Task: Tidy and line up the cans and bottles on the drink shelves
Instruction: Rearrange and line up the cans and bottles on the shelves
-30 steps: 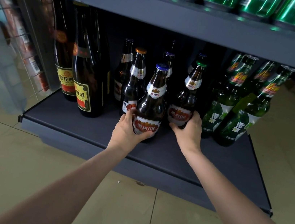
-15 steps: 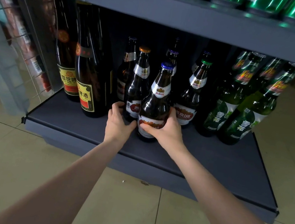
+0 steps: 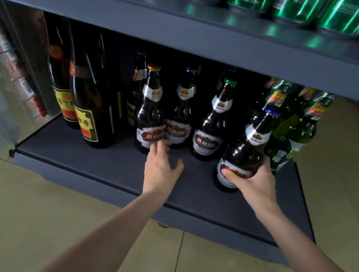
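Observation:
My right hand (image 3: 251,184) grips the lower body of a blue-capped brown beer bottle (image 3: 249,145), tilted, near the front right of the dark bottom shelf (image 3: 100,166). My left hand (image 3: 161,168) hovers with fingers spread, its fingertips at the base of an orange-capped brown bottle (image 3: 150,118). Two more brown bottles stand beside that one: a purple-capped bottle (image 3: 181,113) and a green-capped bottle (image 3: 213,126). Green glass bottles (image 3: 294,129) lean at the right, just behind the held bottle.
Tall dark bottles with yellow labels (image 3: 90,109) stand at the shelf's left. Green cans (image 3: 296,4) line the upper shelf (image 3: 188,33). A clear side panel (image 3: 0,92) bounds the left. Tan tiled floor (image 3: 24,217) lies below.
My right hand has carried the blue-capped bottle from the middle over to the right front. My left hand let go of the bottles and opened. The camera moved closer.

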Motion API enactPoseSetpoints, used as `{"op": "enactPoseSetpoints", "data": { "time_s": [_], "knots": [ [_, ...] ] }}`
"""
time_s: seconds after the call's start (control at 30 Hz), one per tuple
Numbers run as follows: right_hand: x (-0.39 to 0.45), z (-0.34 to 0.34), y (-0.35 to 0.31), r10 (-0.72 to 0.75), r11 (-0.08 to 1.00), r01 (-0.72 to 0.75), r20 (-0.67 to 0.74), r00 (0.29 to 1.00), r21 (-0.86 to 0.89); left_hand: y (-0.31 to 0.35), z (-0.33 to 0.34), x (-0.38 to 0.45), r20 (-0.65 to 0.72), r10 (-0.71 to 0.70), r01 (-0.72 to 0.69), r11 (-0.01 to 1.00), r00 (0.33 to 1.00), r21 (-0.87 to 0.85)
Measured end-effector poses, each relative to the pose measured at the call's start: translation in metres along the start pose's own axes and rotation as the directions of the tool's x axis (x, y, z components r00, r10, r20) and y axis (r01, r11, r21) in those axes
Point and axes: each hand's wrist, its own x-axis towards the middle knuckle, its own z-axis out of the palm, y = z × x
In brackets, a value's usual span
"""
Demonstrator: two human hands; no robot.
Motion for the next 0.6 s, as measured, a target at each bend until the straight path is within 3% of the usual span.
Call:
{"op": "enactPoseSetpoints", "data": {
  "time_s": [0.23, 0.33, 0.47, 0.6],
  "knots": [
    [-0.001, -0.009, 0.018, 0.029, 0.999, -0.028, 0.055, 0.998, -0.02, 0.017, 0.012, 0.008, -0.034, 0.021, -0.018, 0.998, 0.999, 0.068],
    [-0.03, -0.001, 0.02, 0.219, 0.975, -0.222, 0.229, 0.948, -0.015, 0.022, 0.002, 0.011, -0.01, 0.042, -0.04, 0.99, 0.999, 0.136],
    [-0.039, 0.02, 0.01, 0.344, 0.865, -0.444, 0.369, 0.863, 0.233, 0.035, -0.026, 0.018, -0.047, 0.031, -0.019, 0.974, 0.998, 0.226],
    [-0.047, 0.039, -0.009, 0.368, 0.809, -0.497, 0.387, 0.845, 0.315, 0.03, -0.049, 0.026, -0.098, -0.019, 0.041, 0.972, 0.995, 0.231]
  ]
}}
